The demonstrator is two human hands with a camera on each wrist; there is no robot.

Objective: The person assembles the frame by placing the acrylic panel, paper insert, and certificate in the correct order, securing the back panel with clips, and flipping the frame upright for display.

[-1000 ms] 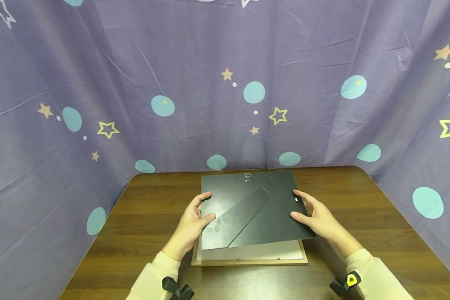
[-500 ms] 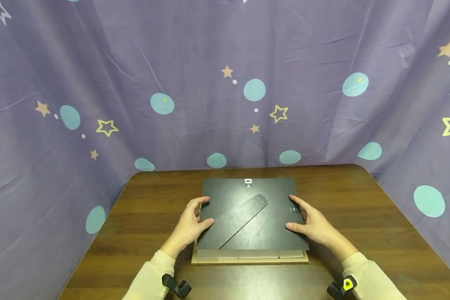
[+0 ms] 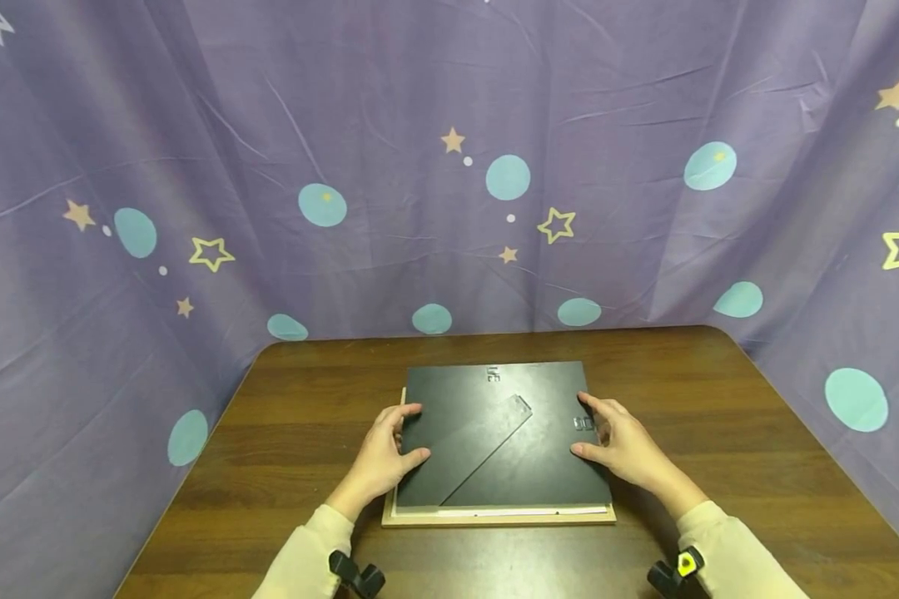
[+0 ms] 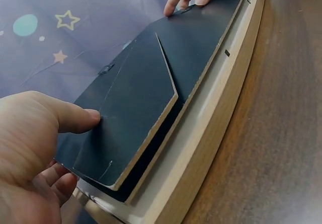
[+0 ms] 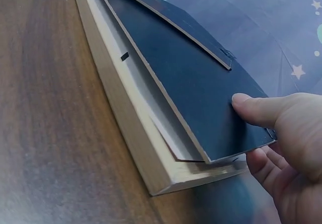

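A black backing board [image 3: 487, 449] with a diagonal easel leg [image 4: 136, 118] and small metal hangers [image 3: 583, 423] lies over a light wooden picture frame [image 3: 494, 522]. My left hand [image 3: 382, 453] grips the board's left edge, thumb on top and fingers under it. On the opposite edge my right hand [image 3: 622, 441] pinches the board the same way. In the right wrist view the board's near edge sits above the frame [image 5: 126, 103], with a pale sheet [image 5: 171, 138] showing in the gap. Small dark tabs [image 5: 125, 56] line the frame's inner side.
The frame lies on a brown wooden table [image 3: 307, 433] with rounded far corners. A purple curtain [image 3: 389, 166] with stars and blue dots hangs behind and at both sides. Dark wrist devices [image 3: 355, 574] sit on both sleeves [image 3: 734, 553].
Both hands have lowered the backing board toward the picture frame and brought it nearer to me. Its tilt has levelled, and less of the frame's inside shows along the near edge.
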